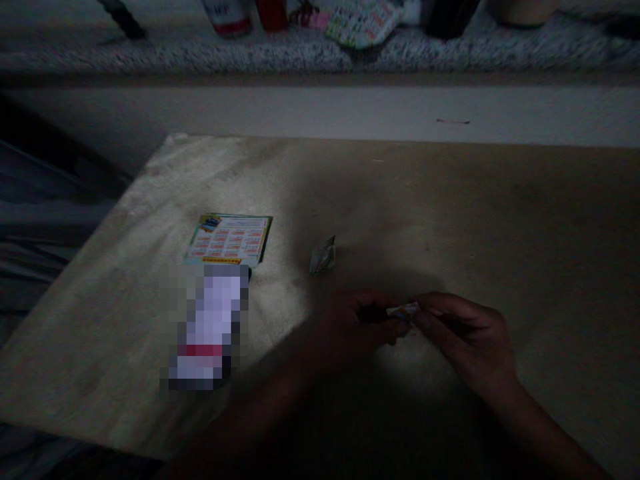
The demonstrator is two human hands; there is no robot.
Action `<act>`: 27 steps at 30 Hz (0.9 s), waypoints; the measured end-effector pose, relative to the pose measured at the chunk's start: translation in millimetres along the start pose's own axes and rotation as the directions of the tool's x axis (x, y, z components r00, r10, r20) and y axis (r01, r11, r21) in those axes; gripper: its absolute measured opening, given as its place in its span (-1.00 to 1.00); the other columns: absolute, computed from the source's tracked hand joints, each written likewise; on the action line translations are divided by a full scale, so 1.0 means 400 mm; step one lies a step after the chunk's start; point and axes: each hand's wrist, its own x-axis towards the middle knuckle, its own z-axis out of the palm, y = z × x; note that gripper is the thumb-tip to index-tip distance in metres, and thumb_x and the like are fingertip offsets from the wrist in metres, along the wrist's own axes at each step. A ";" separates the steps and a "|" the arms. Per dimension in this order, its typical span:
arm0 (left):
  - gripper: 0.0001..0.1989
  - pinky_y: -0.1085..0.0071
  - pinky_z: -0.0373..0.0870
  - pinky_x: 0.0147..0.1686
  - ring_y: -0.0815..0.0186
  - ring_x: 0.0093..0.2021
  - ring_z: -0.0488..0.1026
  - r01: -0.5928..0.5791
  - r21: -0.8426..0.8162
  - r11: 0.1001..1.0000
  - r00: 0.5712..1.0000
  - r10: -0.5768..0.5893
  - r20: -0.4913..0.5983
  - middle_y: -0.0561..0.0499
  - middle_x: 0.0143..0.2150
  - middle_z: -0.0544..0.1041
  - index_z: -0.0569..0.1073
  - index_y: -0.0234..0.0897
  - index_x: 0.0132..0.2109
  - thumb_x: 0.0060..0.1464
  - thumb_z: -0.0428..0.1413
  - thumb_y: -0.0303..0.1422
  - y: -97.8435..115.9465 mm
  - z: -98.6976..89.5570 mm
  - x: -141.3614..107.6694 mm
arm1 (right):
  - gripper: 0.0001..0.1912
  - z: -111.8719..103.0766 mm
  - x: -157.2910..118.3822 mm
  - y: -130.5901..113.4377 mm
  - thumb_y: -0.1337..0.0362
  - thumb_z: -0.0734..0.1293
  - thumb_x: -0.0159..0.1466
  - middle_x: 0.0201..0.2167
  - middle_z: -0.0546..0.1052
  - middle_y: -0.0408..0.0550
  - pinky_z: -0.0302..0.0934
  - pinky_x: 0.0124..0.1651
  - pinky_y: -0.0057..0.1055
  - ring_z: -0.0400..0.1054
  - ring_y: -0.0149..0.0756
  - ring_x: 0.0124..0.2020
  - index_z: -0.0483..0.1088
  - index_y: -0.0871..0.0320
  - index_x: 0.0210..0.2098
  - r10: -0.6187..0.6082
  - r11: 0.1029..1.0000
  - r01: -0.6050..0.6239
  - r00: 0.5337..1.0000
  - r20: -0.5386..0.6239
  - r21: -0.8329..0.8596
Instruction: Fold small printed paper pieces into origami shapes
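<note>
My left hand (361, 323) and my right hand (467, 337) meet low over the table, right of the middle. Between their fingertips they pinch a small piece of folded paper (404, 311), pale with coloured print. Both hands are closed on it, thumbs on the near side. Much of the paper is hidden by the fingers, and the light is dim. Beyond my left hand, a small folded paper piece (323, 256) with printed patterns rests on the table, apart from both hands.
Left of my hands lies a blurred-out phone (213, 327) with a lit screen. Just beyond it is a printed calendar card (230, 239). The wooden table (400, 193) meets a wall at the back. Several containers and a patterned packet (363, 23) stand on the speckled ledge (300, 57).
</note>
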 end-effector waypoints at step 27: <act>-0.71 0.50 0.29 -0.42 0.42 -0.47 0.38 -0.127 0.226 0.966 0.991 0.112 0.078 0.06 -0.48 0.44 0.52 -0.38 -0.28 0.20 0.18 -0.19 -0.016 0.019 -0.001 | -0.86 0.008 -0.001 -0.001 0.27 0.46 0.24 -0.56 0.57 -0.16 0.28 -0.49 -0.59 0.40 -0.46 -0.55 0.58 0.09 -0.46 0.102 0.993 -0.112 0.979 -0.178 -0.046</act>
